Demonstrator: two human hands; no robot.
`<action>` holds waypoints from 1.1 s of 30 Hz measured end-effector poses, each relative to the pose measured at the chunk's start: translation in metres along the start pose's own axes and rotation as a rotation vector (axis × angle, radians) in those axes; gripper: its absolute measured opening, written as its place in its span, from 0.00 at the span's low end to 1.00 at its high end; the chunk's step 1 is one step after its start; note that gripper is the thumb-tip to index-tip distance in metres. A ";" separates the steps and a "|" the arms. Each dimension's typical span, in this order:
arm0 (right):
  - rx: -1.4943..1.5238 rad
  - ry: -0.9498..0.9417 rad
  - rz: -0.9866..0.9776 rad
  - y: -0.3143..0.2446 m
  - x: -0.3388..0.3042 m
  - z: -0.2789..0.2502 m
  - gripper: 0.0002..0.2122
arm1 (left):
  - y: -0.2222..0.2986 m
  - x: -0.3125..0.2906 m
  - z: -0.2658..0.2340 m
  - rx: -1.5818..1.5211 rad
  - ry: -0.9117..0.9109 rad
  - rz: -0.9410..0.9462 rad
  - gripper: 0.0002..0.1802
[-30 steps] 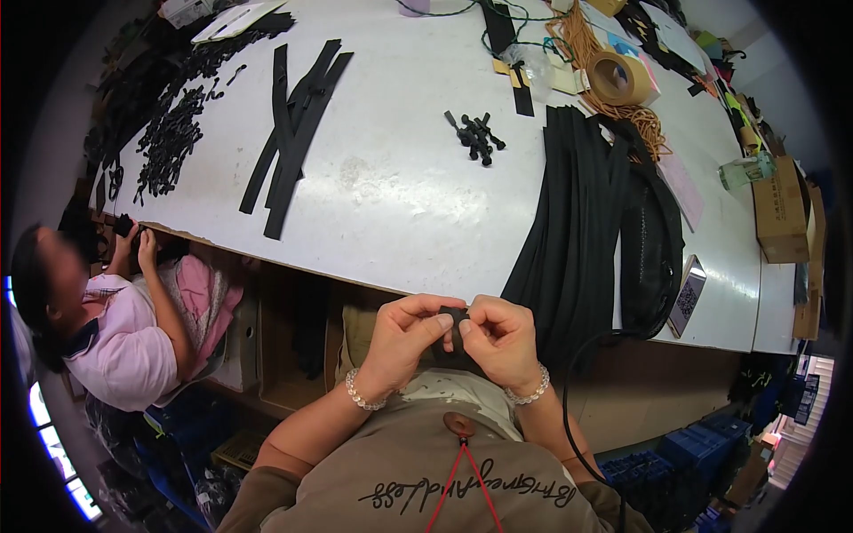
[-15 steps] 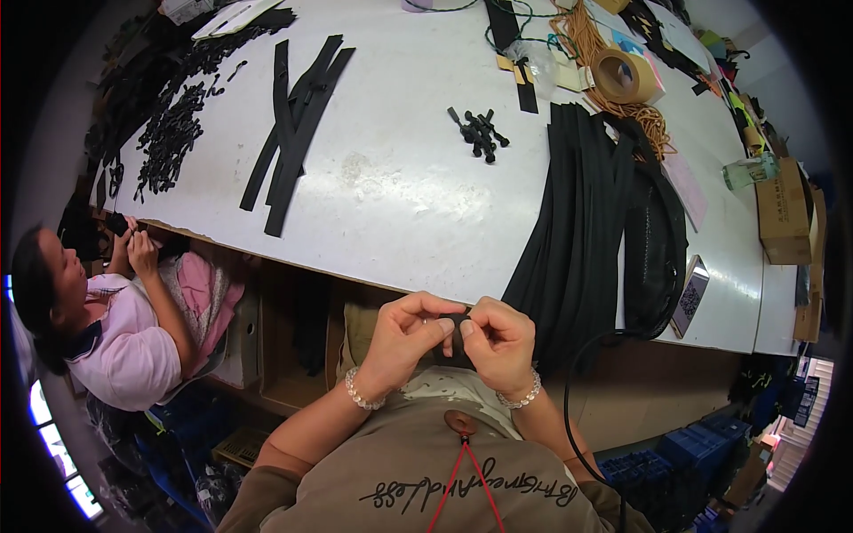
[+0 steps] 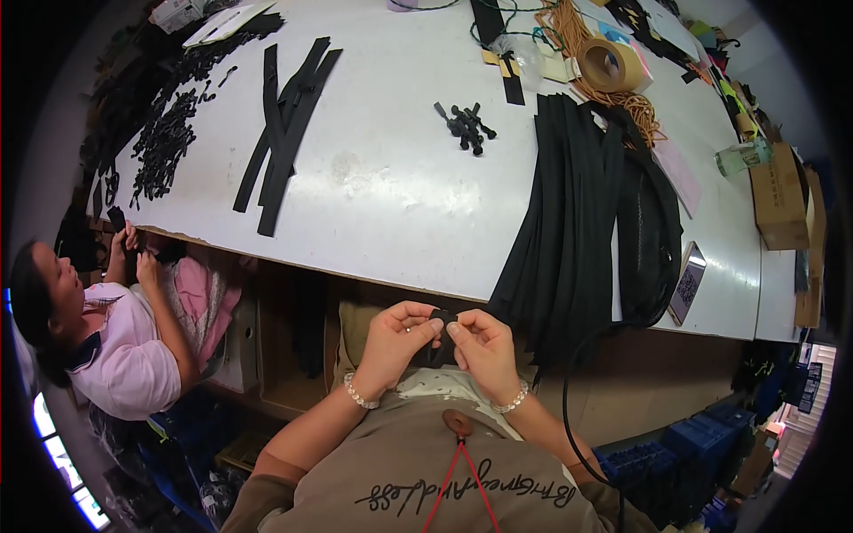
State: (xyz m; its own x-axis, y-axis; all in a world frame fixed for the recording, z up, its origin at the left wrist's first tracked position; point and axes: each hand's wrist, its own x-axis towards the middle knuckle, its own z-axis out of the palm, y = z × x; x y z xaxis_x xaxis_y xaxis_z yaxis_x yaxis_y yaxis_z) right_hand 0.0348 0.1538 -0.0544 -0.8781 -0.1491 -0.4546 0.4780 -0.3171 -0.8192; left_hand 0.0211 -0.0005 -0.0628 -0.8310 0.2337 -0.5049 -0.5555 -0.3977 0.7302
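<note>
A black fabric strip is pinched between my two hands, just off the table's near edge. My left hand grips it between thumb and forefinger; my right hand does the same from the other side. Part of the strip hangs down between the hands, and the fingers hide much of it. To the right of my hands, a thick bundle of long black strips drapes over the table edge. A small heap of black cord pieces with knobbed ends lies farther off on the white table.
Several black strips lie crossed at the left, beside a large pile of small black pieces. A co-worker at the left handles a black piece. A black mesh item, a phone and a tape roll lie at the right.
My hands have shifted slightly left in view, and my right fingers are less curled, showing more of the black strip. The co-worker's hands have moved a little, showing more of their black piece.
</note>
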 end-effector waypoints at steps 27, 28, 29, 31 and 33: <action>0.404 0.214 0.088 0.025 0.015 0.000 0.05 | -0.026 0.022 0.002 -0.160 0.085 -0.083 0.05; 0.411 0.213 0.085 0.025 0.016 0.000 0.05 | -0.026 0.022 0.001 -0.179 0.075 -0.083 0.05; 0.412 0.213 0.084 0.025 0.016 -0.001 0.05 | -0.026 0.022 0.001 -0.178 0.074 -0.083 0.05; 0.375 0.155 0.103 0.026 0.016 -0.005 0.05 | -0.025 0.020 0.000 -0.165 0.072 -0.082 0.06; 0.319 0.148 0.093 0.023 0.014 -0.005 0.04 | -0.025 0.018 0.003 -0.175 0.069 -0.042 0.06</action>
State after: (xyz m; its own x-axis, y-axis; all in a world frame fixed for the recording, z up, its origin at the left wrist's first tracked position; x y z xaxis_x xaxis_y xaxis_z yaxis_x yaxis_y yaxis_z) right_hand 0.0337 0.1489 -0.0808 -0.8075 -0.0609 -0.5867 0.5038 -0.5886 -0.6323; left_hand 0.0202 0.0160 -0.0885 -0.7998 0.1948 -0.5677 -0.5709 -0.5389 0.6194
